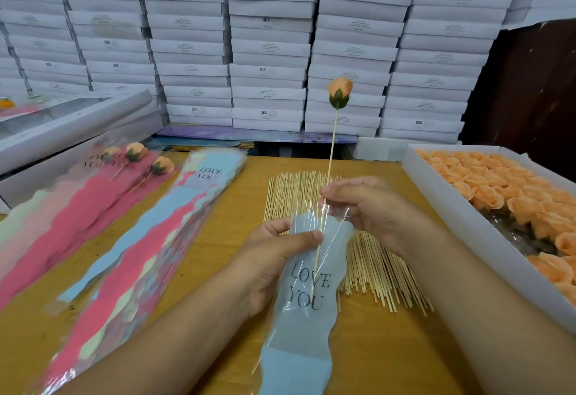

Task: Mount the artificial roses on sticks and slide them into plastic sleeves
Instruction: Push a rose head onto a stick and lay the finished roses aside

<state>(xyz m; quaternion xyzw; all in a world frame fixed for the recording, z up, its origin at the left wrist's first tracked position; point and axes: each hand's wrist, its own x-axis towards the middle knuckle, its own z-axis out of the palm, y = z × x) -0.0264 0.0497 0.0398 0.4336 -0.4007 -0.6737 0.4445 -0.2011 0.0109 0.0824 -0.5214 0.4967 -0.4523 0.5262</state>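
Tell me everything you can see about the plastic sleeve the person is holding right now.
The plastic sleeve is a long, narrow bag: clear film over a pale blue panel with wavy edges, printed LOVE YOU in dark letters. It hangs toward the camera above the wooden table. The left hand pinches its upper edge; the right hand is at the clear mouth. The rose's stick is partly inside, its tip near the lettering, the rose well above.
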